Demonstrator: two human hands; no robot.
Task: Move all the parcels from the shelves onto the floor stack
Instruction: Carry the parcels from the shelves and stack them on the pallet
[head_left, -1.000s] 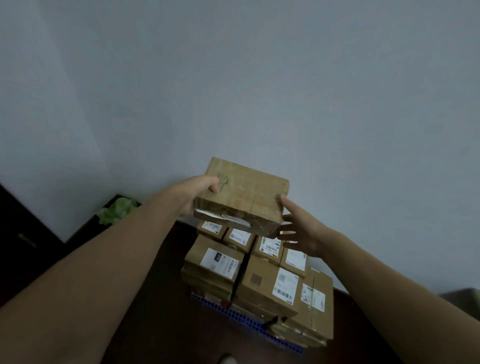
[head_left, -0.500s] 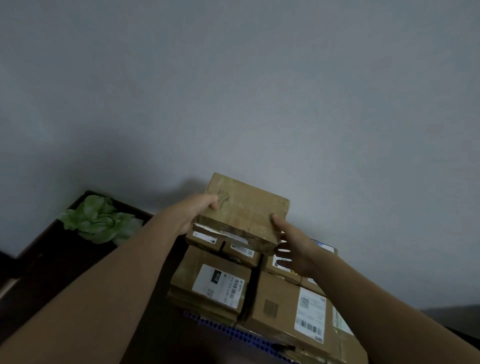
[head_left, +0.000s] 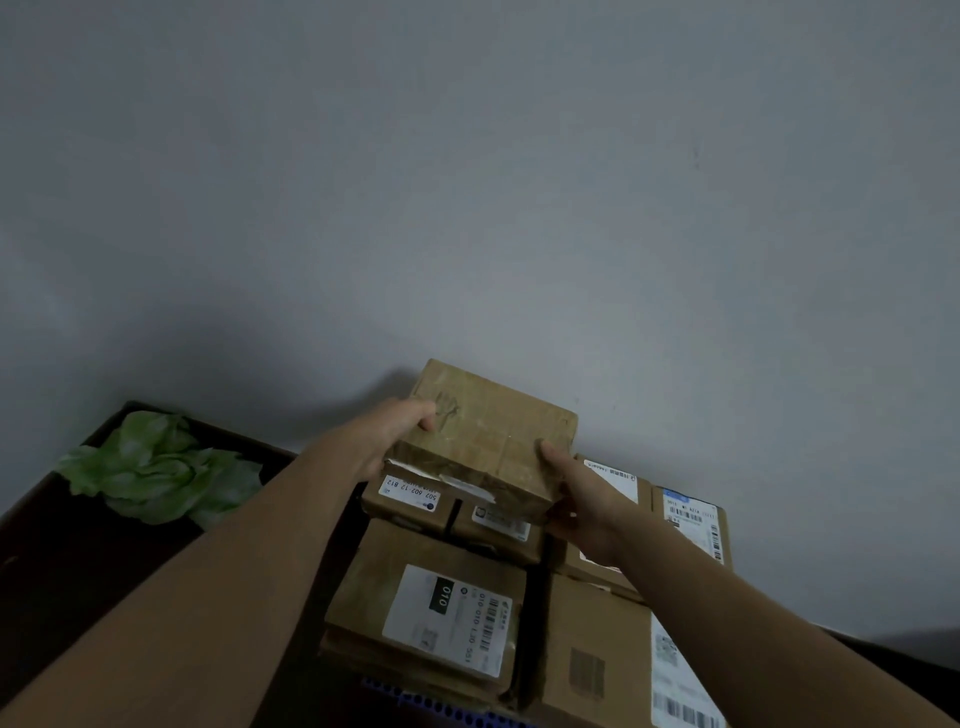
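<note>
Pale grey wall (head_left: 467, 208) fills the upper half of the dimly lit view and meets a dark floor (head_left: 93, 582) below. Against the wall sits the floor stack (head_left: 452, 613), brown cardboard parcels with white shipping labels packed side by side in layers. A strip of blue ridged mat (head_left: 436, 707) shows at the stack's near edge. Well to the left of the stack lies a crumpled green leafy thing (head_left: 161, 467).

Over the stack's far row, close to the wall, a person holds one plain brown parcel (head_left: 488, 436) with both bare hands. Whether its underside already touches the stack cannot be told. The left hand (head_left: 384, 441) grips the parcel's left end, thumb on the top face and fingers tucked out of sight below. The right hand (head_left: 582, 499) grips the near right corner, thumb pressed on top and fingers wrapped underneath.

The parcel looks like stiff cardboard with flat faces, scuffed edges and pale tape lifting along its near side. Held by its ends at arm's length, it is probably light to moderate in weight. Its contents are unknown, so it may be fragile. Dry cardboard should not slip. The surest hold is the two opposite ends, thumbs above and fingers below, clear of the loose tape, keeping it level so it lands flat on the stack.
</note>
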